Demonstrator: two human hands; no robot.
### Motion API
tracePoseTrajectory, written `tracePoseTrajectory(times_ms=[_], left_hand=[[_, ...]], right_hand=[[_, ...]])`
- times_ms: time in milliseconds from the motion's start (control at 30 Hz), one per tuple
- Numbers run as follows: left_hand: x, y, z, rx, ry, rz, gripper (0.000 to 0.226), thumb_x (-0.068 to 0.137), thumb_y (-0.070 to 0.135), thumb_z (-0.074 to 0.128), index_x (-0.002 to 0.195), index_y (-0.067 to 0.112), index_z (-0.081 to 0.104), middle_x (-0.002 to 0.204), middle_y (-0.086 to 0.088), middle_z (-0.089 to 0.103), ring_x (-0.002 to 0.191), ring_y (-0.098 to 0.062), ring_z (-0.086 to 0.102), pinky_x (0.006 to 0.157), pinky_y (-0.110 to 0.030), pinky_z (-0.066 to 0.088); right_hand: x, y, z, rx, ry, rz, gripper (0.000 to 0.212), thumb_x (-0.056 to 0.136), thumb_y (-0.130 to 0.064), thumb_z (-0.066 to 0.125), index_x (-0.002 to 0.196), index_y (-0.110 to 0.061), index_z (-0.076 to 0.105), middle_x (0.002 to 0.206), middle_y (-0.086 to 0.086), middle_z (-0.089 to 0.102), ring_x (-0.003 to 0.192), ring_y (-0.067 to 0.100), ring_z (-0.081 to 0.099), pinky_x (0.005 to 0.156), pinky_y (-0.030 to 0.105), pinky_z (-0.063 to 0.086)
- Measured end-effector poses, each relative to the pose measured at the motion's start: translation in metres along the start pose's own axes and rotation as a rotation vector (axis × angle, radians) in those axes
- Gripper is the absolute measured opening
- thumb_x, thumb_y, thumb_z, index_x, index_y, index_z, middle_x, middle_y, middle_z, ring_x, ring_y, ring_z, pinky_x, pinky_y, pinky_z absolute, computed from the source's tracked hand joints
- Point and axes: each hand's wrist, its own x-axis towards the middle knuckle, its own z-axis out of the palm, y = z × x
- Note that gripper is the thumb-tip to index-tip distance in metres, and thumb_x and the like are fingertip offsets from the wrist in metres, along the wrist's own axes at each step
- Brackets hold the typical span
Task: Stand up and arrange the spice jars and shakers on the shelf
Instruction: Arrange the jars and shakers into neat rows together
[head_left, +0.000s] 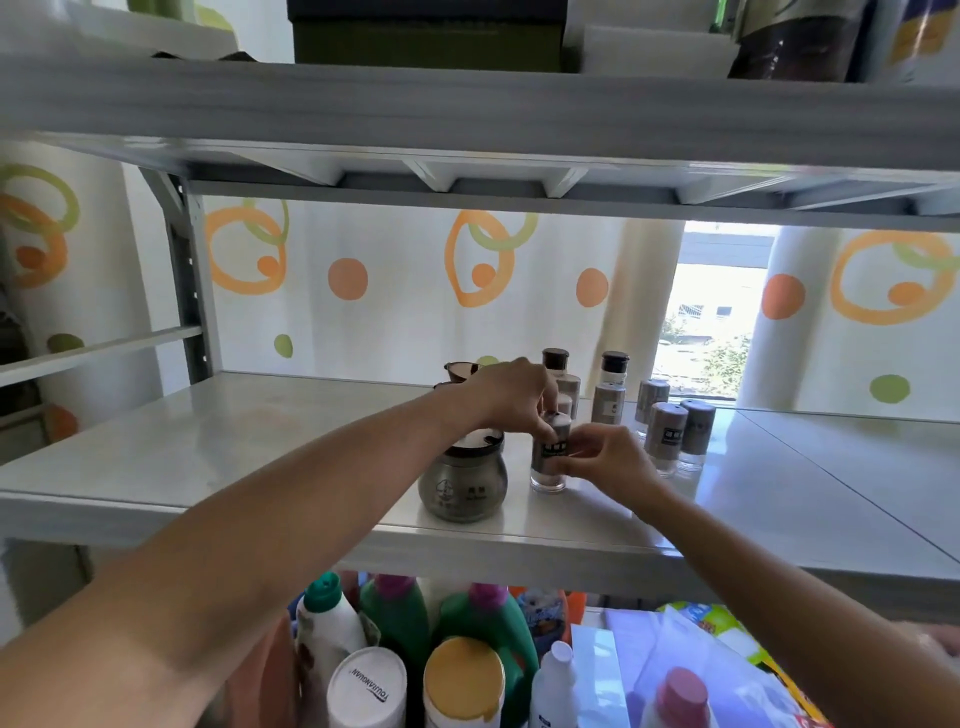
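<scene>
Steel-grey across the head view. Shows a shaker (549, 453) standing upright near the front of the shelf (260, 441), long axis vertical, clear base on the board. Shows both hands on it: left hand (511, 392) reaching over from above and pinching the cap, right hand (608, 460) pinching the labelled side from the right, fingers curled. Puts the shaker straight ahead, between the two hands and about equally near each. Reads, judging by the grip, as squaring or turning the label; probably calls for no reach, only a twist or a short slide. Just left of it, finds a round steel pot (462, 480), lid on, near but apart. Behind, partly hidden by the left hand, finds a second pot (460, 370) and two tall dark-capped bottles (613, 387), upright. To the right, clear of the right hand, finds three shakers (667, 436) upright in a cluster. As for contents: cannot tell, with grey sleeves and steel hiding them. Below the shelf, makes out cleaning bottles (488, 618).
</scene>
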Motion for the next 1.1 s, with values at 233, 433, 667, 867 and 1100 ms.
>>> tracePoseTrajectory(times_ms=[233,433,667,867,1100], left_hand=[[0.000,-0.001,0.008,0.042,0.021,-0.026,0.031,0.081,0.035,0.068,0.105,0.016,0.068,0.103,-0.003,0.069,0.098,-0.021,0.062,0.075,-0.031,0.047],[-0.003,0.000,0.015,0.137,0.012,0.007,0.024,0.086,0.032,0.062,0.099,0.011,0.064,0.108,-0.008,0.061,0.103,-0.025,0.056,0.075,-0.032,0.042],[-0.008,-0.004,0.008,0.128,-0.041,0.032,0.023,0.090,0.027,0.057,0.105,0.014,0.070,0.115,-0.009,0.057,0.115,-0.023,0.049,0.097,-0.043,0.043],[-0.014,-0.001,0.002,0.018,-0.104,0.021,0.025,0.085,0.032,0.064,0.084,0.008,0.071,0.094,-0.017,0.065,0.092,-0.029,0.059,0.081,-0.042,0.048],[-0.026,0.003,-0.007,-0.092,-0.141,0.058,0.023,0.079,0.026,0.072,0.091,0.007,0.072,0.089,-0.016,0.069,0.090,-0.030,0.061,0.081,-0.042,0.048]], right_hand=[[0.001,0.007,0.008,0.019,0.041,-0.004,0.024,0.072,-0.010,0.077,0.095,-0.007,0.069,0.077,-0.003,0.067,0.066,-0.003,0.061,0.060,0.007,0.048],[0.002,0.012,0.009,-0.015,0.050,-0.032,0.025,0.073,-0.009,0.076,0.096,-0.005,0.067,0.075,-0.011,0.061,0.069,-0.001,0.058,0.061,0.002,0.047],[0.003,0.015,0.014,0.043,-0.005,0.017,0.026,0.070,-0.016,0.080,0.090,-0.014,0.063,0.078,-0.009,0.064,0.073,0.005,0.061,0.067,0.016,0.048],[-0.013,0.008,0.013,0.095,-0.029,0.005,0.024,0.069,-0.014,0.080,0.077,-0.021,0.059,0.070,-0.009,0.062,0.057,-0.007,0.060,0.055,0.006,0.045],[-0.022,0.010,0.013,0.072,-0.074,-0.017,0.031,0.064,-0.020,0.084,0.085,-0.014,0.061,0.077,-0.003,0.069,0.065,0.002,0.064,0.062,0.016,0.050]])
